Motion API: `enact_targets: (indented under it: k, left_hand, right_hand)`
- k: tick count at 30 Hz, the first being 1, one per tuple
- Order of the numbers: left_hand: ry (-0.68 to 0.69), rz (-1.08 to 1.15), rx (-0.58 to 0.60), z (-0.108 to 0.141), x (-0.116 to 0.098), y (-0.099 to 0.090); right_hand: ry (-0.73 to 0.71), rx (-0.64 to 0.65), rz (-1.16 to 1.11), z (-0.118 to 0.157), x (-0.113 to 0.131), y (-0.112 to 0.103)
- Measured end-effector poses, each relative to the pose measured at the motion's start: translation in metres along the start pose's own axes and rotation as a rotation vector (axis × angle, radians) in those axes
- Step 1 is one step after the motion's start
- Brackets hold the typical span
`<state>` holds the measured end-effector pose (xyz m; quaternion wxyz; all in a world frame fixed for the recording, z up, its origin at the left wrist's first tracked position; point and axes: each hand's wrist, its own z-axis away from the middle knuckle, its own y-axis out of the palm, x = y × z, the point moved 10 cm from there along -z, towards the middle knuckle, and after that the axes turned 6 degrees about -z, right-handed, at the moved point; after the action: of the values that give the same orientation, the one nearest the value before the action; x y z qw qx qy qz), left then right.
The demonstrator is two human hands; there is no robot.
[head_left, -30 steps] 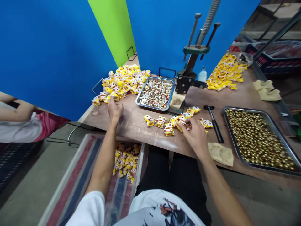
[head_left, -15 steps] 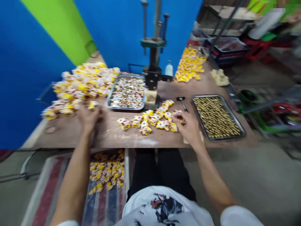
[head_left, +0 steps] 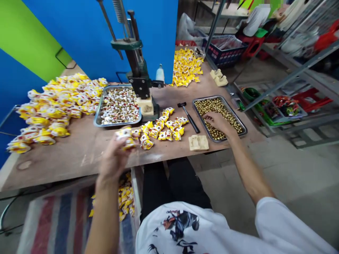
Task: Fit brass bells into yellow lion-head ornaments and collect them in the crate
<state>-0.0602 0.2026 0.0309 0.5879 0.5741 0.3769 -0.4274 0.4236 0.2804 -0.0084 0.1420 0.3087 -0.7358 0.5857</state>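
My left hand (head_left: 114, 157) holds a yellow and white figure (head_left: 125, 137) above the front of the wooden table (head_left: 87, 148). Over the tray of gold beads (head_left: 219, 118) is my right hand (head_left: 218, 121), its fingers curled down at the beads; whether a bead is between them is too small to tell. Small yellow and white pieces (head_left: 165, 128) lie in a loose group between the hands. A large heap of yellow and white figures (head_left: 66, 95) covers the table's left side, beside a metal tray of small white parts (head_left: 119, 106).
A hand press (head_left: 139, 83) stands at the table's back. A hammer (head_left: 189, 118) and a cream block (head_left: 198, 143) lie left of the bead tray. More yellow pieces (head_left: 186, 67) are at the back right. A metal rack (head_left: 280, 84) stands to the right.
The view has turned to the right. My left hand has come away from the left heap with a figure in it. My right hand has moved from the loose pieces to the bead tray.
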Motion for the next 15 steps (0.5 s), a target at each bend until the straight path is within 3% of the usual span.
enact_targets:
  k: [3,6,10,15]
  left_hand:
    - [-0.117,0.030,0.137,0.013,0.046,0.061]
    - [-0.177,0.137,0.239,0.023,0.073,0.099]
    - [-0.196,0.168,0.282,0.027,0.086,0.118]
    - [-0.160,0.084,0.253,0.026,0.090,0.121]
  right_hand:
    - [-0.030,-0.013,0.022,0.004,-0.008,-0.006]
    - [-0.066,-0.113,0.021,0.015,-0.009,-0.024]
    - [-0.089,-0.282,0.052,0.031,-0.001,-0.044]
    - [-0.015,-0.323,0.080,0.034,0.011,-0.050]
